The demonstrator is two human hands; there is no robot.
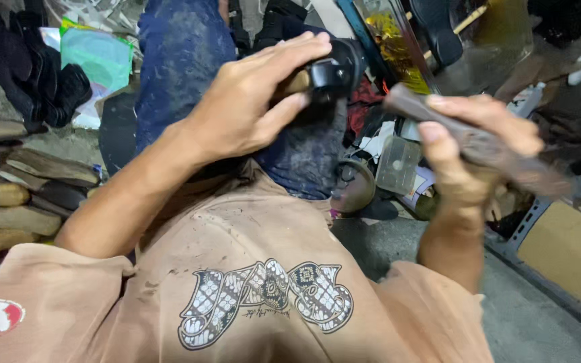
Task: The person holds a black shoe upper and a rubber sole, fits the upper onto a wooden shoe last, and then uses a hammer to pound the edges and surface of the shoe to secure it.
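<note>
While the left hand (250, 107) wraps its fingers over a black shoe (334, 70) at 12 o'clock, the right hand (469, 151) grips a brown hammer (485, 144) at 3 o'clock. Wooden shoe forms (15, 202) lie stacked at 9 o'clock.

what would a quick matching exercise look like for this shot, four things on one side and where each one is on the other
Things:
1. left hand
2. right hand
3. stack of wooden pieces
4. cardboard box

Places:
A. lower right, on the floor beside a metal rail
B. far left edge, piled on the ground
C. centre top, wrapped over a black tool above the knee
D. right of centre, gripping a long brown wooden piece

Pairs: 1-C, 2-D, 3-B, 4-A
</note>
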